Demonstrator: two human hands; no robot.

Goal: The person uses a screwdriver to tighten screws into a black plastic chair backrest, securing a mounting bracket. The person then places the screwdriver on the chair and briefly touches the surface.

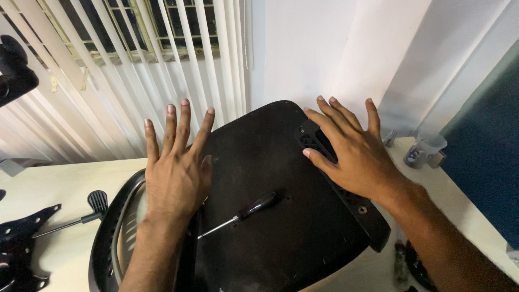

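Note:
A large black chair seat base lies upside down on a pale table. My left hand rests flat on its left edge, fingers spread and pointing away from me. My right hand lies on a black bracket fixed along the seat's right edge, fingers apart over its slots. Between the hands a screwdriver with a black handle rests loose on the seat, its metal shaft pointing down-left. Neither hand grips anything.
A black mesh chair back lies beside the seat at lower left. A second black-handled tool and a black metal plate lie at far left. A clear plastic cup stands at right. Vertical blinds hang behind.

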